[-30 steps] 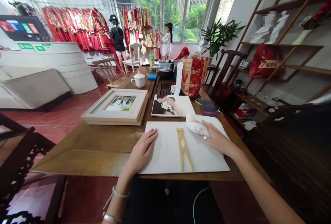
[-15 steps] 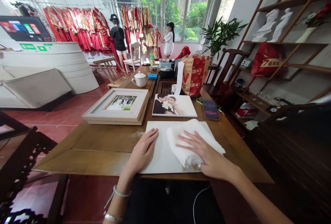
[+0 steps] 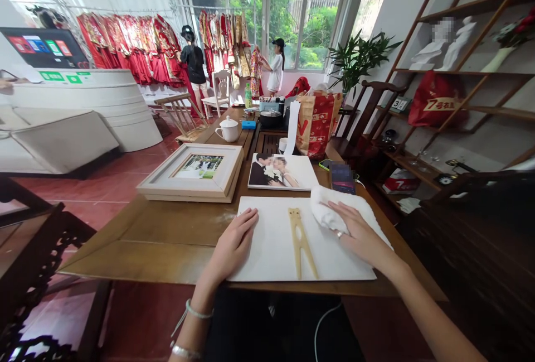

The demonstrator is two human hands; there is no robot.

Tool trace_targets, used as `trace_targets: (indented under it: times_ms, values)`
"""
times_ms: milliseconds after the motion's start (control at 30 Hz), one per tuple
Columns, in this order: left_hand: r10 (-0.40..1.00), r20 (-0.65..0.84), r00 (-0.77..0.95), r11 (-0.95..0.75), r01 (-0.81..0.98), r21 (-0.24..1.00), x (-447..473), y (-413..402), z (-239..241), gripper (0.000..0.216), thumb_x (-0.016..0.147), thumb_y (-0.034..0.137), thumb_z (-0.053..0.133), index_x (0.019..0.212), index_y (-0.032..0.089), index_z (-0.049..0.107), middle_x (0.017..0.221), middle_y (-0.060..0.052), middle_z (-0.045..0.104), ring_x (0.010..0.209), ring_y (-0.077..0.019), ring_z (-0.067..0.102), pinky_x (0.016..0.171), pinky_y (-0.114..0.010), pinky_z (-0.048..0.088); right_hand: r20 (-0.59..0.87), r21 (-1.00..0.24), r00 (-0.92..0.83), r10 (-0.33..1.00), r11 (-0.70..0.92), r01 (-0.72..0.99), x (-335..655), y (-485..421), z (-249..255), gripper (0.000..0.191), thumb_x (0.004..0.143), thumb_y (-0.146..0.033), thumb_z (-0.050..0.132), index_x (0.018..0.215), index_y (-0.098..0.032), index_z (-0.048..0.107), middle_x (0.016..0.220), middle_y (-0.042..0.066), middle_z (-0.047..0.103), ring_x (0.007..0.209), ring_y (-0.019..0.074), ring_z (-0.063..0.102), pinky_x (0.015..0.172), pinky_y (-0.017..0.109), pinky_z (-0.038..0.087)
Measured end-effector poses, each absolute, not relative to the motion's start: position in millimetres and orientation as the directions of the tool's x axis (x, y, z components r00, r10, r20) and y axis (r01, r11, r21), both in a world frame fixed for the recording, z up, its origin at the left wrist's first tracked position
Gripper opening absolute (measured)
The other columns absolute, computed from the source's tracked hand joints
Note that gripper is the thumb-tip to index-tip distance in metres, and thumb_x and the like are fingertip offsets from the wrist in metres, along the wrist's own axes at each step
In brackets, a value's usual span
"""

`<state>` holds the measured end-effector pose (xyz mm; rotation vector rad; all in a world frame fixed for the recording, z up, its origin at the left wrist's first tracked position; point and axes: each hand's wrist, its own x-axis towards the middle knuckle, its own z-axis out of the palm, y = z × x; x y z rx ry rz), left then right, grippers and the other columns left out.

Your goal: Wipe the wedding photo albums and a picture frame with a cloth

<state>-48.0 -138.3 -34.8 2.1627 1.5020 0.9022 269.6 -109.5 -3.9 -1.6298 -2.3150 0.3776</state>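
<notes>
A white flat board (image 3: 271,245) lies on the wooden table (image 3: 167,239) in front of me. My left hand (image 3: 232,247) rests flat on its left edge, fingers stretched out. My right hand (image 3: 359,233) presses a white cloth (image 3: 330,214) onto the board's far right corner, fingers lying over the cloth. A wooden forked stand piece (image 3: 301,242) lies on the board between my hands.
A framed photo (image 3: 196,175) and a photo print (image 3: 282,172) lie beyond the board, with a phone (image 3: 341,177), a red bag (image 3: 317,122) and a teapot (image 3: 229,128) farther back. Two people stand at a rack of red garments. Shelves and a chair are on the right.
My right hand has slid the cloth from the board's near middle back to its far right corner, uncovering the wooden piece. My left hand has stayed put.
</notes>
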Motion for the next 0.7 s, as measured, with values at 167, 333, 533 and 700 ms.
trace_targets:
  times_ms: [167,333,533,700]
  values:
    - [0.927,0.300,0.226,-0.370,0.690,0.622,-48,-138,-35,0.040,0.094,0.022,0.039,0.131,0.024,0.055,0.143,-0.003,0.050,0.136,-0.0210,0.040,0.115,-0.043,0.030,0.047,-0.282,-0.350,0.936,0.348,0.894,222,-85,-2,0.061,0.085,-0.024,0.045,0.145,-0.029,0.035,0.155,0.006,0.026,0.141,0.0369,0.018,0.106,0.068,0.014]
    - [0.928,0.294,0.229,-0.367,0.696,0.618,-47,-137,-35,0.041,0.094,0.022,0.038,0.132,0.023,0.054,0.144,-0.004,0.050,0.137,-0.0212,0.039,0.115,-0.044,0.030,0.042,-0.245,-0.484,0.874,0.478,0.843,188,-94,-4,0.077,0.071,-0.013,0.049,0.145,-0.033,0.034,0.156,0.001,0.021,0.143,0.0335,0.008,0.109,0.065,0.005]
    - [0.925,0.302,0.230,-0.374,0.692,0.617,-47,-136,-37,0.041,0.094,0.022,0.038,0.131,0.024,0.055,0.143,-0.004,0.050,0.137,-0.0207,0.040,0.115,-0.041,0.030,0.020,-0.270,-0.614,0.789,0.596,0.757,197,-154,1,0.094,0.056,-0.005,0.044,0.145,-0.033,0.032,0.157,-0.003,0.016,0.144,0.0292,0.001,0.111,0.063,0.003]
    - [0.925,0.298,0.237,-0.376,0.693,0.615,-47,-137,-38,0.041,0.094,0.022,0.037,0.132,0.021,0.054,0.144,-0.006,0.049,0.137,-0.0209,0.039,0.115,-0.043,0.029,-0.106,-0.430,-0.720,0.685,0.622,0.655,224,-205,19,0.102,0.050,-0.004,0.042,0.145,-0.039,0.029,0.156,-0.009,0.013,0.144,0.0276,0.001,0.113,0.062,0.003]
